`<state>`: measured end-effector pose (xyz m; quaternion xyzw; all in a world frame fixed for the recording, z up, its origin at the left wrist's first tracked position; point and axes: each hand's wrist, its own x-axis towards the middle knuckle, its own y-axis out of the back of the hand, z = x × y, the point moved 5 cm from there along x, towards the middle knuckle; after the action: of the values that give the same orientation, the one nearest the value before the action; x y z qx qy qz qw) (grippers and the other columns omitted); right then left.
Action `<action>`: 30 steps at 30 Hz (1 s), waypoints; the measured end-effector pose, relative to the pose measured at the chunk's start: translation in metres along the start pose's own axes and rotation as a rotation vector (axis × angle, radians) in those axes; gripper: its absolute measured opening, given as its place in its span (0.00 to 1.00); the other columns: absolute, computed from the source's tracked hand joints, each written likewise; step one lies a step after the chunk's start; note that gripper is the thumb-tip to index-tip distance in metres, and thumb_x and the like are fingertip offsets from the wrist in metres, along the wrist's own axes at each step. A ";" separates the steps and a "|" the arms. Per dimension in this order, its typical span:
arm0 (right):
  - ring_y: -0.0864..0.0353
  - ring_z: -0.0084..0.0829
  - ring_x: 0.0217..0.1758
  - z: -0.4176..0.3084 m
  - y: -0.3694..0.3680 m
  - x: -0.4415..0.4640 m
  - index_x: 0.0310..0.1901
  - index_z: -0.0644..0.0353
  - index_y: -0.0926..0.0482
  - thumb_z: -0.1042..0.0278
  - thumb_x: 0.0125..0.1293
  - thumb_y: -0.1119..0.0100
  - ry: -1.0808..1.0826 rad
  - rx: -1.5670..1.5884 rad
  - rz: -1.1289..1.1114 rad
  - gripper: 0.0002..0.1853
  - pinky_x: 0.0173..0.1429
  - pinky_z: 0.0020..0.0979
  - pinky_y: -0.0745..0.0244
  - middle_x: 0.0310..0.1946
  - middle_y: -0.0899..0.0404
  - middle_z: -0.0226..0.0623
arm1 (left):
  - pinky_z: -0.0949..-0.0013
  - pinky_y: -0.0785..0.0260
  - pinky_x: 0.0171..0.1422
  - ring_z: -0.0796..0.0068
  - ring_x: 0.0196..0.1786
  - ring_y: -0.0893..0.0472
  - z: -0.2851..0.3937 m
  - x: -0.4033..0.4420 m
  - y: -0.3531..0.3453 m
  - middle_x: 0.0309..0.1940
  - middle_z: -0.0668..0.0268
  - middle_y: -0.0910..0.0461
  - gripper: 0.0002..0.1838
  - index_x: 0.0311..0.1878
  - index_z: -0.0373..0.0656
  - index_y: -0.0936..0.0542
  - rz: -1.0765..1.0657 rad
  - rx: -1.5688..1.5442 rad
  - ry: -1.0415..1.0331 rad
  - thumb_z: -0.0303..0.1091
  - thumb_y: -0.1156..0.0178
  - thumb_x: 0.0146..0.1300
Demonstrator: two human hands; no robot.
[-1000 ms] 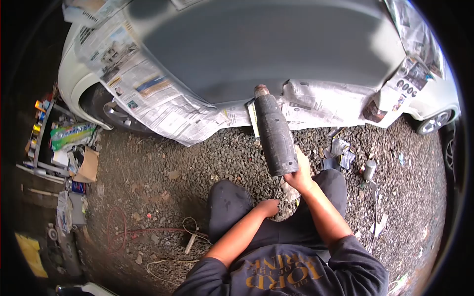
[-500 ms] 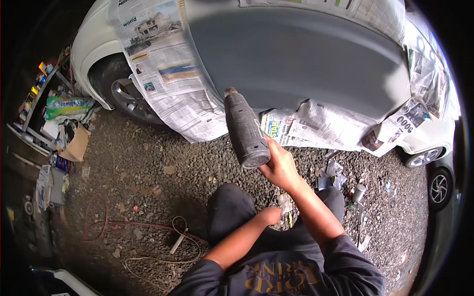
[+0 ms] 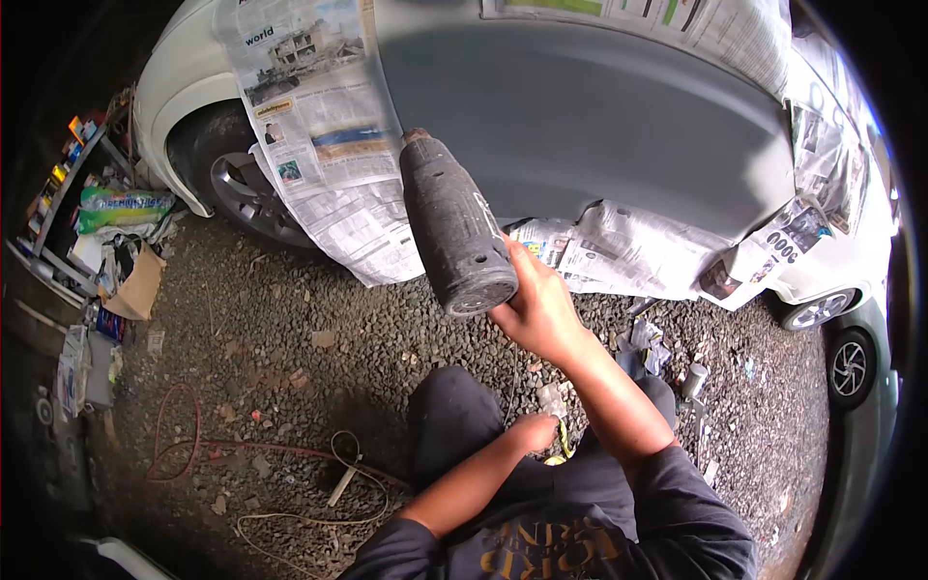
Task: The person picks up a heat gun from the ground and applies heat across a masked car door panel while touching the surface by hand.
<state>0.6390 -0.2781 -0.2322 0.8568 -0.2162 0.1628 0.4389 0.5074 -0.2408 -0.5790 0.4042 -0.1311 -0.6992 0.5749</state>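
My right hand (image 3: 541, 302) is closed round the handle of a dark, scuffed heat gun (image 3: 454, 227). The gun's metal nozzle points up and away, in front of the left edge of a grey-coated car door (image 3: 590, 116). Newspaper (image 3: 324, 106) covers the car's body to the left of that panel, and more newspaper (image 3: 628, 251) hangs along its lower edge. My left hand (image 3: 535, 432) rests low between my knees; its fingers are hidden, so what it holds, if anything, does not show.
Gravel (image 3: 290, 338) covers the ground. At the left stand a metal rack (image 3: 58, 208) and a cardboard box (image 3: 135, 282). A red hose (image 3: 261, 447) and a pale cord (image 3: 290, 517) lie at lower left. A spray gun (image 3: 694, 382) is at the right.
The heat gun has moved left and away along the car in my right hand. The view has shifted, showing more of the front newspaper. My left hand stays low between my knees.
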 end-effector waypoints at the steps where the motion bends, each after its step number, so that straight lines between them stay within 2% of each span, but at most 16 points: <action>1: 0.18 0.58 0.50 -0.001 0.007 -0.001 0.66 0.69 0.34 0.77 0.50 0.34 0.038 -0.023 0.032 0.38 0.53 0.44 0.21 0.50 0.21 0.59 | 0.47 0.26 0.58 0.48 0.55 0.18 0.003 -0.006 0.003 0.52 0.50 0.18 0.19 0.55 0.38 0.23 0.016 0.011 -0.013 0.40 0.42 0.66; 2: 0.18 0.58 0.50 0.001 0.013 -0.004 0.66 0.69 0.34 0.77 0.50 0.34 0.040 -0.018 0.041 0.38 0.53 0.43 0.21 0.50 0.22 0.59 | 0.47 0.26 0.57 0.48 0.54 0.18 0.006 -0.010 0.006 0.51 0.50 0.18 0.19 0.54 0.38 0.23 0.032 0.024 -0.026 0.39 0.42 0.65; 3: 0.18 0.58 0.50 0.003 0.020 -0.008 0.65 0.70 0.34 0.77 0.49 0.33 0.041 -0.011 0.050 0.38 0.53 0.43 0.22 0.50 0.22 0.59 | 0.48 0.24 0.53 0.50 0.48 0.16 0.000 -0.007 -0.005 0.43 0.52 0.15 0.12 0.45 0.40 0.19 0.172 0.012 -0.089 0.35 0.44 0.63; 7: 0.18 0.58 0.51 0.014 0.046 -0.021 0.64 0.71 0.33 0.76 0.49 0.32 0.021 0.017 0.063 0.37 0.55 0.42 0.22 0.50 0.22 0.59 | 0.48 0.24 0.51 0.49 0.48 0.16 -0.002 -0.007 -0.027 0.43 0.50 0.15 0.13 0.46 0.40 0.19 0.065 0.027 -0.033 0.34 0.44 0.61; 10: 0.18 0.55 0.54 0.020 0.063 -0.032 0.61 0.71 0.30 0.76 0.50 0.31 0.036 0.026 0.139 0.34 0.59 0.40 0.24 0.53 0.21 0.57 | 0.46 0.25 0.53 0.46 0.49 0.17 -0.005 -0.013 -0.037 0.45 0.47 0.17 0.19 0.54 0.39 0.23 -0.008 0.059 -0.045 0.36 0.43 0.62; 11: 0.18 0.54 0.55 0.023 0.068 -0.035 0.60 0.70 0.29 0.75 0.50 0.31 0.040 0.059 0.163 0.33 0.59 0.39 0.24 0.53 0.21 0.57 | 0.46 0.26 0.55 0.45 0.50 0.17 -0.009 -0.012 -0.040 0.45 0.45 0.17 0.20 0.55 0.38 0.22 -0.112 0.073 0.007 0.36 0.43 0.62; 12: 0.18 0.53 0.55 0.026 0.073 -0.038 0.59 0.70 0.27 0.75 0.50 0.30 0.044 0.093 0.188 0.32 0.60 0.39 0.24 0.54 0.21 0.56 | 0.46 0.27 0.56 0.44 0.50 0.18 -0.014 -0.013 -0.039 0.46 0.45 0.17 0.19 0.55 0.38 0.22 -0.110 0.063 0.023 0.37 0.43 0.62; 14: 0.16 0.46 0.32 0.027 0.085 -0.041 0.70 0.67 0.37 0.79 0.49 0.34 0.121 0.090 0.191 0.43 0.33 0.38 0.19 0.55 0.24 0.57 | 0.47 0.28 0.57 0.44 0.52 0.18 -0.023 -0.017 -0.038 0.47 0.44 0.17 0.19 0.54 0.37 0.22 -0.111 0.040 0.056 0.39 0.43 0.64; 18: 0.15 0.50 0.36 0.030 0.108 -0.047 0.69 0.68 0.37 0.77 0.50 0.34 0.177 0.153 0.290 0.41 0.37 0.38 0.19 0.53 0.23 0.57 | 0.51 0.28 0.61 0.48 0.56 0.19 -0.032 -0.026 -0.031 0.51 0.49 0.17 0.19 0.53 0.39 0.20 -0.086 0.008 0.147 0.41 0.41 0.64; 19: 0.15 0.50 0.38 0.033 0.112 -0.049 0.69 0.68 0.36 0.77 0.51 0.34 0.182 0.166 0.305 0.41 0.38 0.38 0.19 0.52 0.22 0.57 | 0.51 0.29 0.63 0.49 0.58 0.20 -0.039 -0.020 -0.037 0.53 0.48 0.18 0.21 0.56 0.39 0.21 -0.165 0.039 0.169 0.44 0.42 0.66; 22: 0.15 0.52 0.42 0.040 0.123 -0.061 0.68 0.69 0.35 0.75 0.52 0.33 0.137 0.213 0.311 0.39 0.42 0.39 0.19 0.49 0.21 0.57 | 0.51 0.29 0.63 0.48 0.58 0.20 -0.046 -0.013 -0.043 0.53 0.47 0.19 0.21 0.55 0.38 0.21 -0.185 0.050 0.189 0.44 0.43 0.67; 26: 0.16 0.55 0.48 0.050 0.140 -0.066 0.67 0.71 0.36 0.73 0.53 0.32 -0.048 0.348 0.188 0.39 0.47 0.40 0.20 0.49 0.21 0.58 | 0.51 0.29 0.62 0.47 0.55 0.19 -0.049 -0.005 -0.051 0.50 0.46 0.18 0.22 0.54 0.37 0.21 -0.164 0.063 0.163 0.45 0.43 0.66; 30: 0.17 0.55 0.52 0.058 0.152 -0.076 0.67 0.71 0.35 0.72 0.54 0.31 0.000 0.284 0.260 0.38 0.53 0.41 0.21 0.51 0.22 0.60 | 0.50 0.29 0.62 0.46 0.54 0.19 -0.044 -0.004 -0.045 0.49 0.46 0.18 0.21 0.53 0.37 0.21 -0.151 0.002 0.142 0.44 0.43 0.65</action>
<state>0.5015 -0.3880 -0.1965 0.8749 -0.3000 0.2469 0.2890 0.5071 -0.2116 -0.6346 0.4620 -0.0598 -0.7101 0.5280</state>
